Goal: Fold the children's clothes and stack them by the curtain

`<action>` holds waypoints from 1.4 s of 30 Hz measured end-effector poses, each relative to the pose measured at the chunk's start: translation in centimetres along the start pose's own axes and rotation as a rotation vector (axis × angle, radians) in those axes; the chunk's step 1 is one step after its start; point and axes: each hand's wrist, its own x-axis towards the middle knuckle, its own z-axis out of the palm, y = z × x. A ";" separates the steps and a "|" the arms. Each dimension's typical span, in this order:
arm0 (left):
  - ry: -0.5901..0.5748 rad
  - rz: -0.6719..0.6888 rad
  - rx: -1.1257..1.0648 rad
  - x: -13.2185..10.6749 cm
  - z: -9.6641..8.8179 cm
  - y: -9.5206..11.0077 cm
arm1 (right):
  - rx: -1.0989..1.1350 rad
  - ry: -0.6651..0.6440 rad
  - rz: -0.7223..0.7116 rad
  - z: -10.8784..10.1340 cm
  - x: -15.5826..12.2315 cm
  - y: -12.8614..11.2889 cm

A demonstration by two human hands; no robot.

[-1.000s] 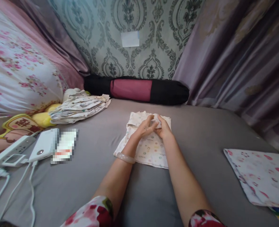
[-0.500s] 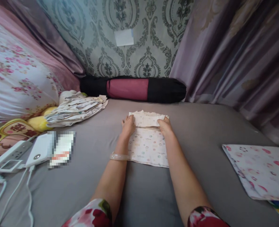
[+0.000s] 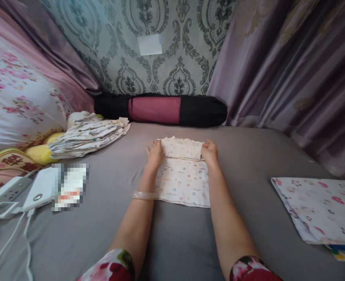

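Observation:
A small white garment with a fine pastel print lies flat on the grey bed sheet, its far part folded over towards me into a band. The band's far edge looks uneven and slightly ruffled. At the left end of the fold, my left hand rests against the cloth with its fingers spread. A pale bangle circles that wrist. My right hand is at the fold's right end, fingers bent and closed on the garment's edge; its fingertips are partly hidden.
Left are a stack of folded clothes, a yellow plush item, a power strip, a white power bank with cables and a blurred-out item. A heart-printed folded cloth lies right. A black-and-pink roll bag borders the wall.
My right hand has shifted outward to the garment's right edge, uncovering more of the folded band. My left hand's fingers have spread slightly. The whole view has moved a little.

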 end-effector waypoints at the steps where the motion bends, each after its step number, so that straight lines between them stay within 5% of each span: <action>1: 0.027 0.021 -0.001 -0.1 -0.1 0.7 | -0.150 0.033 -0.066 0.0 -0.4 -0.5; 3: 0.056 0.084 -0.002 -0.4 -0.1 2.2 | -0.393 0.041 -0.219 0.2 -1.5 -1.5; 7: 0.033 0.219 0.014 -1.0 1.0 4.6 | -0.694 -0.171 -0.452 1.8 -3.8 -2.4; 14: -0.034 0.212 0.084 -1.2 2.3 3.8 | -0.935 -0.482 -0.500 4.4 -6.8 -1.7; 29: -0.066 0.184 0.058 -0.7 2.6 2.4 | -1.032 -0.530 -0.489 4.5 -6.8 -1.2; 34: 0.047 0.148 0.088 -0.6 2.2 2.3 | -1.027 -0.444 -0.430 4.0 -6.7 -1.6; 42: -0.081 0.066 0.106 -0.6 2.4 1.7 | -1.066 -0.446 -0.382 3.8 -6.5 -1.0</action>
